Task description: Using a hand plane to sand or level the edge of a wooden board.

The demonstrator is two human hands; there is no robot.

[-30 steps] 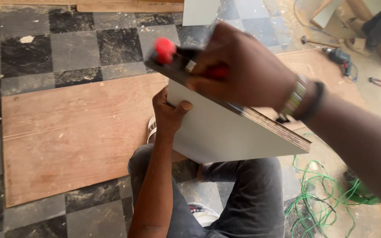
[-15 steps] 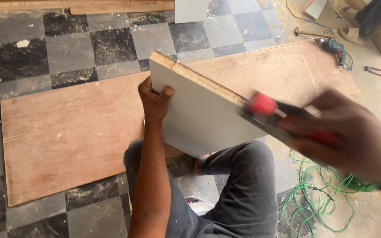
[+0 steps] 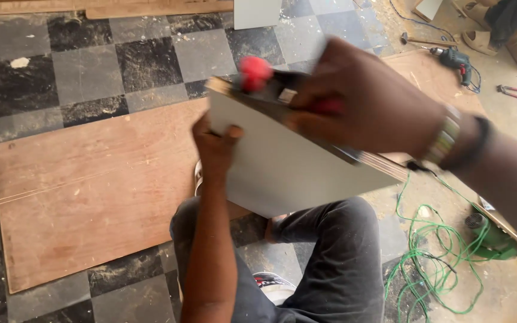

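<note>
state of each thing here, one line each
white board: tilted on edge, propped on the lap
left hand: gripping the board's upper corner
right hand: closed on the plane
plane: on the board's top edge, blurred
plywood sheet: flat on floor
drill: lying on floor

The board (image 3: 294,173) stands on its edge over the person's knees, tilted. The left hand (image 3: 215,146) grips its near-left corner. The right hand (image 3: 369,104) sits on the board's top edge, closed around a plane (image 3: 276,90). Under the board lies a flat plywood sheet (image 3: 91,185) on the floor. Right of the knees lies a tangled cable (image 3: 432,257) (a drill (image 3: 453,60) lies farther back).
</note>
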